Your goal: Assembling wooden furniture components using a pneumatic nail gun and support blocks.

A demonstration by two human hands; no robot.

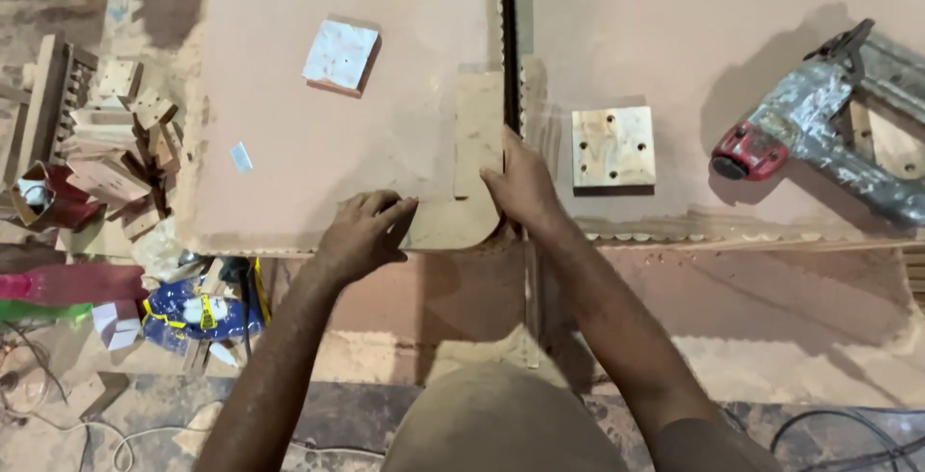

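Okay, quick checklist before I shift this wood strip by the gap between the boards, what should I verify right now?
1. Right hand on the wood strip: ok, fingers touch its lower right edge.
2. Left hand steadying: ok, it rests on the left board near the front edge.
3. Strip flat on the board: ok, beside the dark gap.
4. Nail gun out of the way: ok, far right.
5. Drilled square block apart from the hands: ok.
6. Strip's alignment with the gap: cannot tell.

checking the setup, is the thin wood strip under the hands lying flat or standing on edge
Lying flat. The wood strip shows its broad face up on the board, the right hand pressing its lower end, the left hand beside it.
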